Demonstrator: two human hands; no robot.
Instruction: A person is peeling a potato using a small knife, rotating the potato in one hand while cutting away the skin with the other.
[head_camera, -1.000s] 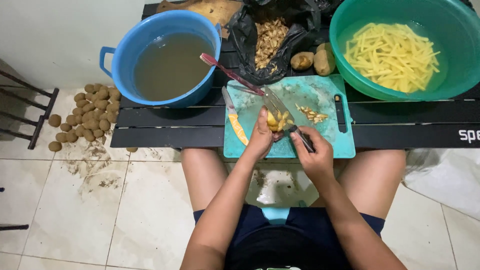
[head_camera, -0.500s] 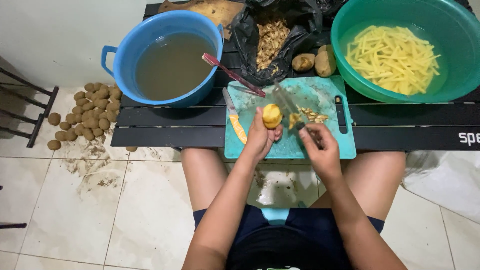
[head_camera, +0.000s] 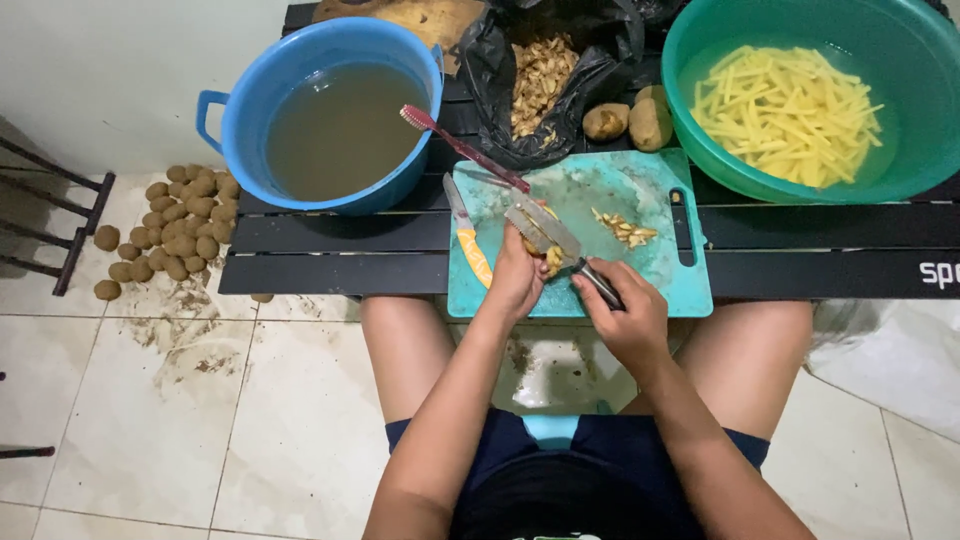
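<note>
My left hand (head_camera: 515, 280) presses a peeled yellow potato (head_camera: 548, 258) onto the teal cutting board (head_camera: 620, 190). My right hand (head_camera: 622, 315) grips the dark handle of a kitchen knife (head_camera: 548, 232), whose broad blade lies over the potato. The potato is mostly hidden by the blade and my fingers. A few cut potato bits (head_camera: 625, 230) lie on the board to the right of the blade. A yellow-handled small knife (head_camera: 468, 245) rests along the board's left edge.
A blue tub (head_camera: 225, 110) of murky water with a red toothbrush (head_camera: 455, 145) on its rim, a black bag of peels (head_camera: 540, 75), two unpeeled potatoes (head_camera: 630, 120), and a green basin (head_camera: 900, 175) of potato sticks sit on the black slatted table (head_camera: 330, 255). Several potatoes (head_camera: 170, 225) lie on the tiled floor.
The potato held up off the board half a second ago is down on the board again. The knife blade has come back over it.
</note>
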